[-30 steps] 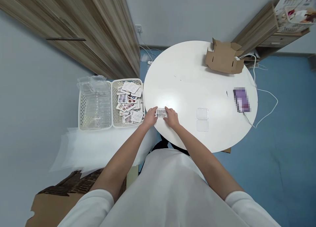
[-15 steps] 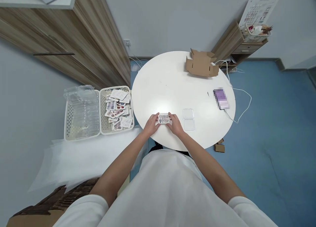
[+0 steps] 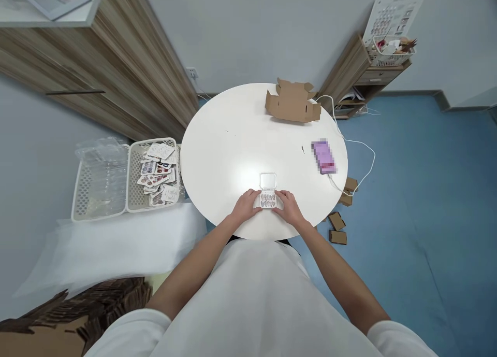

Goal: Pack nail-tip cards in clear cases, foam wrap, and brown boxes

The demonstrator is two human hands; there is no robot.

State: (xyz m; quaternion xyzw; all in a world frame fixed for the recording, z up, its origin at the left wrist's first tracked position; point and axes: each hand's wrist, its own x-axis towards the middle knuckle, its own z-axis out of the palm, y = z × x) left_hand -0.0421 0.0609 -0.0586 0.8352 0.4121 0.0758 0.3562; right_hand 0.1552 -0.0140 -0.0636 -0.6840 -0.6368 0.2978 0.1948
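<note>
Between my hands, near the front edge of the white oval table point(image 3: 217, 155), is a card of press-on nails point(image 3: 267, 200) with two rows of shiny tips. It lies in or on the lower half of an opened clear plastic case, whose lid point(image 3: 267, 181) is folded back away from me. My left hand point(image 3: 247, 205) grips the left edge of the card and case, fingers at the top and thumb below. On the right edge, my right hand point(image 3: 288, 207) grips in the same way. Whether the card sits fully down in the case cannot be made out.
At the left stand a white basket of nail cards point(image 3: 132, 178) and another basket of clear cases point(image 3: 81, 191). An unfolded cardboard box point(image 3: 293, 105) lies at the table's back. A pixelated purple object point(image 3: 324, 156) with a white cable is at right. Small brown boxes point(image 3: 337, 237) lie on the floor.
The card of nails has moved right, from the bare table onto the opened clear case, with both hands still at its sides. The camera view has shifted to the right.
</note>
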